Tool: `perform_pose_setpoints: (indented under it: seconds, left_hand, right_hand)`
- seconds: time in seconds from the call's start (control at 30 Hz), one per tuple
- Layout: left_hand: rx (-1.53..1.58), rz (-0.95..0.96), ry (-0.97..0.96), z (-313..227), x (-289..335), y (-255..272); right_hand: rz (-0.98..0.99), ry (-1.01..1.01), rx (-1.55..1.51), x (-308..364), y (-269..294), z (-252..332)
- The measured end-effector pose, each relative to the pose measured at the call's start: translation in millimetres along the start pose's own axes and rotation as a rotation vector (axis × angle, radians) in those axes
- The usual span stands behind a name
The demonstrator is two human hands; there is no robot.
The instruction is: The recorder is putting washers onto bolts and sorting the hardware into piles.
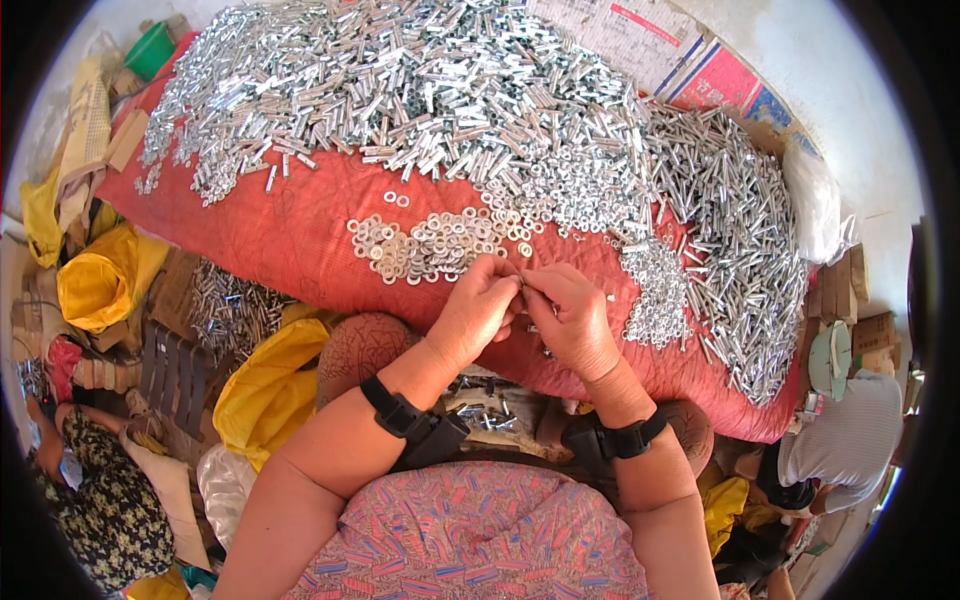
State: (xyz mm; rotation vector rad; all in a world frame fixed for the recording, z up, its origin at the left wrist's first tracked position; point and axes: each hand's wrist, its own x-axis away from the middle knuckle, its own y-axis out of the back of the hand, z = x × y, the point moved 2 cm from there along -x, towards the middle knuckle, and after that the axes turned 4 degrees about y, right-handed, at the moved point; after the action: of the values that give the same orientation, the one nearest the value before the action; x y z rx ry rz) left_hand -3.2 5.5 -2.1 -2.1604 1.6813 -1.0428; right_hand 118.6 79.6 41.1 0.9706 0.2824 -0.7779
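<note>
Fingers (546, 283) pinch something small (521, 282) near washers (425, 246), lettered cardboard (714, 78) beyond.

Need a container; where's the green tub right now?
In the head view, the green tub is at the upper left, by the red sack, left of the pile of metal parts.

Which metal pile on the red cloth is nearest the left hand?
The larger washers, just beyond the left hand; the small rings, tubes and rods lie farther off.
</note>
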Motion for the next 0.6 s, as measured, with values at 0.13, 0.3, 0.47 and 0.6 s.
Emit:
perform_pose_setpoints:
  seconds: [0.13,0.3,0.47,0.6]
  left_hand:
    - [0.003,-0.005,0.012,-0.7,1.0,0.1]
    - [-0.186,-0.050,-0.069,2.6,-3.5,-1.8]
    - [-0.062,-0.118,-0.031,1.6,-3.8,-3.0]
    - [-0.033,-0.085,-0.042,1.5,-3.3,-1.4]
  right_hand:
    - [0.072,-0.600,-0.500,0.5,2.5,-6.3]
    - [0.306,-0.701,-0.635,-10.5,8.1,-21.8]
    - [0.176,-0.159,0.397,-32.2,11.4,-44.4]
    - [0.302,-0.168,0.625,-27.7,1.1,-56.8]
